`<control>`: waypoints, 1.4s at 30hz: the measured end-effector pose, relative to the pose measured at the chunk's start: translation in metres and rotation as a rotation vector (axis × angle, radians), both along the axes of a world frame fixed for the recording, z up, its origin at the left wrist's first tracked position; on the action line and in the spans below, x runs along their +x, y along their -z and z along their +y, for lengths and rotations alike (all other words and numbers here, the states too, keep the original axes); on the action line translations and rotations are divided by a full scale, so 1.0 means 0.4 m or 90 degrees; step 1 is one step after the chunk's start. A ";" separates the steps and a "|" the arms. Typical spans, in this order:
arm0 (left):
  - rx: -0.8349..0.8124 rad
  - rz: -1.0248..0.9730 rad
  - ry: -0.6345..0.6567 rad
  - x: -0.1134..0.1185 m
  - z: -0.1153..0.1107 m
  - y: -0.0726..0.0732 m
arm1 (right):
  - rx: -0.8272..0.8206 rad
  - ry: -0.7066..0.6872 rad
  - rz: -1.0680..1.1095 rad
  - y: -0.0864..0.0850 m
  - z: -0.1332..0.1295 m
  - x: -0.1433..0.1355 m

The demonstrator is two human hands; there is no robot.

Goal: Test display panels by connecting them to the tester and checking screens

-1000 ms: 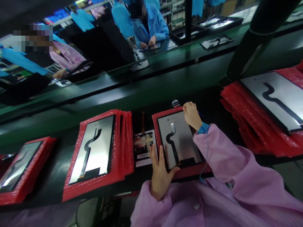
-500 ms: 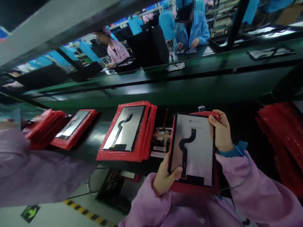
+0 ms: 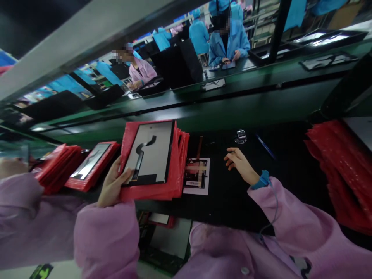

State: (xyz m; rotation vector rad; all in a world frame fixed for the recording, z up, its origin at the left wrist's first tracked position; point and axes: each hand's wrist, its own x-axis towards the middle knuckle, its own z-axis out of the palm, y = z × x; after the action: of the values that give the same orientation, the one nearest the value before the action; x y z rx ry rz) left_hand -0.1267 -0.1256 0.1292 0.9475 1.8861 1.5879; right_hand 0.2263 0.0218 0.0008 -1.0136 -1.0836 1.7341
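Your left grip (image 3: 112,186) is clamped on the lower left corner of a flat grey display panel (image 3: 158,159) and the red bubble-wrap sheet (image 3: 151,192) under it, over a red stack (image 3: 183,155) just right of that grip. The step seems to be placing them; release calls for an even, level let-go. Your right grip (image 3: 238,163) hangs loosely apart, empty, above the black worktop (image 3: 226,207).

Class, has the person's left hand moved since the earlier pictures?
Yes, leftward: the left hand was beside the white-bordered board; now it is at the left side of the red pouch stack.
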 end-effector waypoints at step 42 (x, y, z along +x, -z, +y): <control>0.074 0.493 0.771 0.742 0.008 0.350 | 0.294 0.829 -0.940 -0.052 -0.382 0.546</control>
State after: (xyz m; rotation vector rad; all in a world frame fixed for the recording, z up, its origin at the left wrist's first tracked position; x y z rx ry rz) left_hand 0.1702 -0.1225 -0.0109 2.3593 1.0480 0.5835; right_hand 0.4448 -0.1310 0.0215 -2.0068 -1.0090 -0.4890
